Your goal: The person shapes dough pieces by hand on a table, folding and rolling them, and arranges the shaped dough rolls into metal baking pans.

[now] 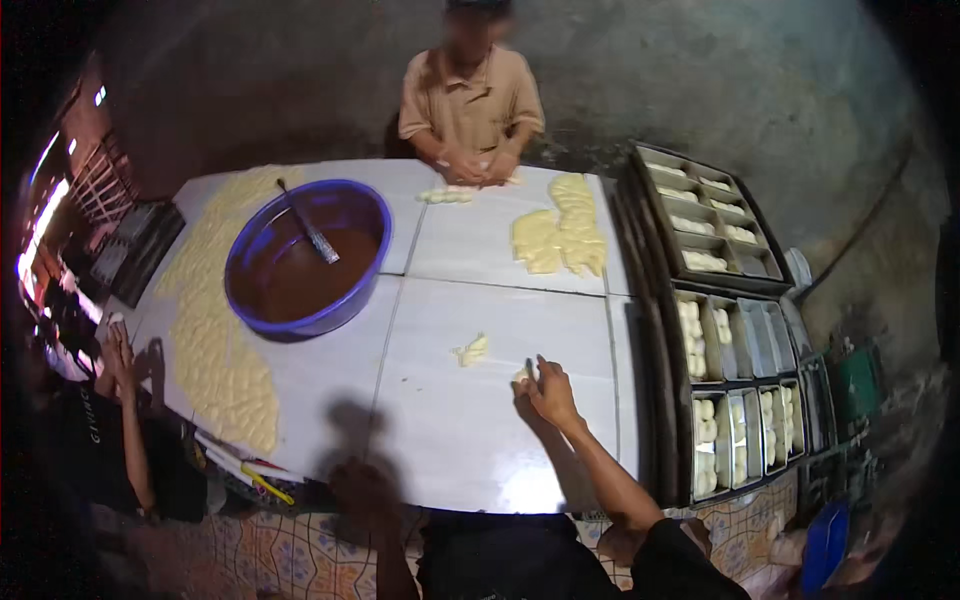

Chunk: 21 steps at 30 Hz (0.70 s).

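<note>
My right hand is over the right half of the white tiled table, its fingers closed together. A short, narrow dark thing shows at the fingertips; its kind is unclear. Beside it, a small piece of pale dough lies against the tabletop. To the left of that hand rests a small heap of dough scraps. My left hand is low at the near table edge, dark and smeared, so its fingers cannot be made out. Farther off, a flattened slab of dough lies towards the back right.
A purple basin holds brown filling and a long-handled tool. Many dough pieces cover the left side. Metal loaf tins with dough stand at right. A person opposite handles dough; another person's hands are at left.
</note>
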Motion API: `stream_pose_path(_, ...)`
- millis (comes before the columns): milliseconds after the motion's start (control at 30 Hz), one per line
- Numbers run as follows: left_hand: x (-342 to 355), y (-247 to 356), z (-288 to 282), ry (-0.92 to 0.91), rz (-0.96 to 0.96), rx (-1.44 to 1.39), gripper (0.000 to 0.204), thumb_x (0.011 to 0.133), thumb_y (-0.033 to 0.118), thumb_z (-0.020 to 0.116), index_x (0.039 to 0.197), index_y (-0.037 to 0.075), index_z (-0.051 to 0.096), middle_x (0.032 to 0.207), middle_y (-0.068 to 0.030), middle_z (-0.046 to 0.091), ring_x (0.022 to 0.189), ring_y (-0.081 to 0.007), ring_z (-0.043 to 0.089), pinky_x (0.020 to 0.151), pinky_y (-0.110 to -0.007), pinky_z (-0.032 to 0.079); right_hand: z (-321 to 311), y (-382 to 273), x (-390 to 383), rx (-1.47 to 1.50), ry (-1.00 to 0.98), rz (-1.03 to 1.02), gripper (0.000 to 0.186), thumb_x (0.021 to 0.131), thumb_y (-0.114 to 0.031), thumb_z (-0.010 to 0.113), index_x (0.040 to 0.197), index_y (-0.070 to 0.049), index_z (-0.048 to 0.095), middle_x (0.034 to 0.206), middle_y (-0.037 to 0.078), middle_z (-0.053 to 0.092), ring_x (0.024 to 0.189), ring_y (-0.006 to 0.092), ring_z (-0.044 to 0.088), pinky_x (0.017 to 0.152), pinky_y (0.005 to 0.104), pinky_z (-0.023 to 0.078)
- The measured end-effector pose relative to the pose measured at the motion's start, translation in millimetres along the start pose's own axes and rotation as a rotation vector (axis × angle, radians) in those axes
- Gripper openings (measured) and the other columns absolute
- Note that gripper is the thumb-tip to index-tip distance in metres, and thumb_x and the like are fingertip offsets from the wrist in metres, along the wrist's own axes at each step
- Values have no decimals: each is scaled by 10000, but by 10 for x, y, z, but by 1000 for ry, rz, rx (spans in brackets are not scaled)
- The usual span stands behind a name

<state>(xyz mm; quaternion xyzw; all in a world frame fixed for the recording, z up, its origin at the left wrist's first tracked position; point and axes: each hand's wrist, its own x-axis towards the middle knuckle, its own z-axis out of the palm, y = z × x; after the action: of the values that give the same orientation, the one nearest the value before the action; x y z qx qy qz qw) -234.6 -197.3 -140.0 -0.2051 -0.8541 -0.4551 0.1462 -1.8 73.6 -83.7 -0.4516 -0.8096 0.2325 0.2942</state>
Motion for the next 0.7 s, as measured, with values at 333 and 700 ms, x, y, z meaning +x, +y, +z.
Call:
stream_pose_path(333,551,84,-537,-618,47,-256,254,755,13,702,999,30,635,1069,-166,611,935,-244,612,761,-361,492,453,-800,-762,425,-15,234,198,764,-103,734,927,-13,667,1045,128,556,992,252,552,818,355,504)
stream_pose_path(700,716,565,40,-1249,-869,-1330,430,977,65,435,1405,37,403,1144,-69,591,948,-145,568,784,-257,459,584,-2108,-620,496,-139,-18,518,854,-29,639,1338,-13,455,1264,131,442,1083,243,549,827,309,534)
